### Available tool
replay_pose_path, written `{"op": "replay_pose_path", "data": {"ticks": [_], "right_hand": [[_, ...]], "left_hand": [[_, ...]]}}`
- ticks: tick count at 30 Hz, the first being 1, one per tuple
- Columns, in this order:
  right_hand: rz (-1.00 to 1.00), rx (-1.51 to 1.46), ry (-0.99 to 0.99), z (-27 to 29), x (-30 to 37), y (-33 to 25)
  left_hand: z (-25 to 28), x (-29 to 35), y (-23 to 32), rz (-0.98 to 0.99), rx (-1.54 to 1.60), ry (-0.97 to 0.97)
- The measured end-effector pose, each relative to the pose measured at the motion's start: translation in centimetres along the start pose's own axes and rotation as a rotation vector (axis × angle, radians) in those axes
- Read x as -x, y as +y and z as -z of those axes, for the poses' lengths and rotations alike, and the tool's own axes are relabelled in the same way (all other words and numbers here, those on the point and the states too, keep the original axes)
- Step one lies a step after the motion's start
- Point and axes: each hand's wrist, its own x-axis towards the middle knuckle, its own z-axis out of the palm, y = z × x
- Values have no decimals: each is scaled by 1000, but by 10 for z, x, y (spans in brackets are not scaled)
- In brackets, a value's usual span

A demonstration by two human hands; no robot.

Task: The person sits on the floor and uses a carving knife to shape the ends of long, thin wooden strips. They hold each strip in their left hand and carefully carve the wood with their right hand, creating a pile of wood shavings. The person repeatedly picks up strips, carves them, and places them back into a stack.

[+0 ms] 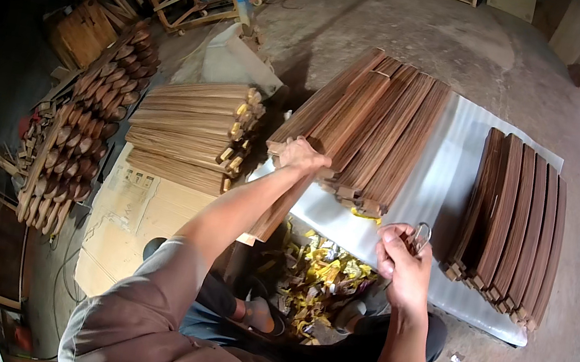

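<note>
Concrete floor [454, 43]; wooden slat [281, 208] beneath clasping left hand [301, 155]; right hand [403, 264] grips metal loop [428, 236].

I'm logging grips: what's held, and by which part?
The left hand holds a wooden slat, back from its near end; the right hand, a small tool just below its metal loop.

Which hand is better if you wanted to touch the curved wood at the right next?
Probably your right hand: it's closer to the curved wood, though it holds something with a metal loop. Your left hand is farther away, on a long wooden piece.
</note>
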Motion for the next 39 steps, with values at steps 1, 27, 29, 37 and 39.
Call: {"op": "replay_pose_path", "data": {"ticks": [1, 27, 29, 37, 39], "right_hand": [[-1, -26, 2, 5, -1, -1], [1, 147, -58, -19, -11, 28], [-16, 162, -85, -24, -13, 31], [-18, 373, -28, -50, -17, 50], [68, 527, -3, -43, -17, 63]], "left_hand": [[-8, -15, 14, 48, -58, -1], [-37, 30, -97, -1222, -459, 518], [-39, 9, -94, -1223, -408, 583], [-43, -51, -105, -965, -436, 550], [-47, -47, -89, -832, -403, 470]]}}
